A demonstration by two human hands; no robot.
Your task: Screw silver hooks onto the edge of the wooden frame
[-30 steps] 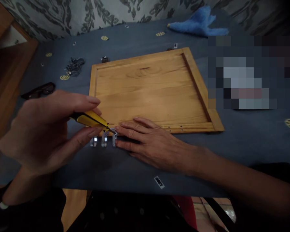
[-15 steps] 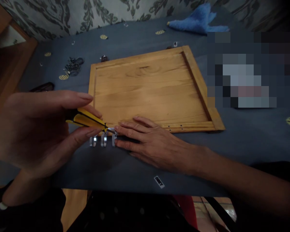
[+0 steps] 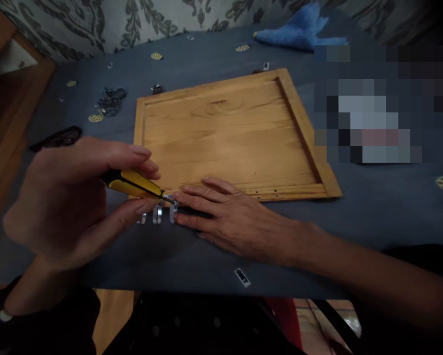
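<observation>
My left hand [image 3: 77, 202] pinches a yellow-and-black screwdriver [image 3: 136, 185] between thumb and fingers. Its tip points down to the right, at the rightmost of several shiny metal hooks [image 3: 157, 214] along the near edge of a wooden panel [image 3: 221, 143]. The panel is light brown with a raised frame, and it lies flat. My right hand [image 3: 228, 217] rests with fingers stretched over that near edge, the fingertips against the rightmost hook. Whatever the screwdriver tip bears on is too small to make out.
A blue cloth [image 3: 298, 30] lies at the back right, beside a blurred-out patch. On the left are a tangle of small dark metal pieces [image 3: 112, 101] and a dark, glossy object [image 3: 56, 138]. The blue-grey tablecloth [image 3: 191, 266] covers the table; a wooden cabinet [image 3: 32, 93] stands at far left.
My left hand has shifted slightly right and its fingers have slid along the screwdriver, whose handle has turned a little. My right hand stays in place on the panel.
</observation>
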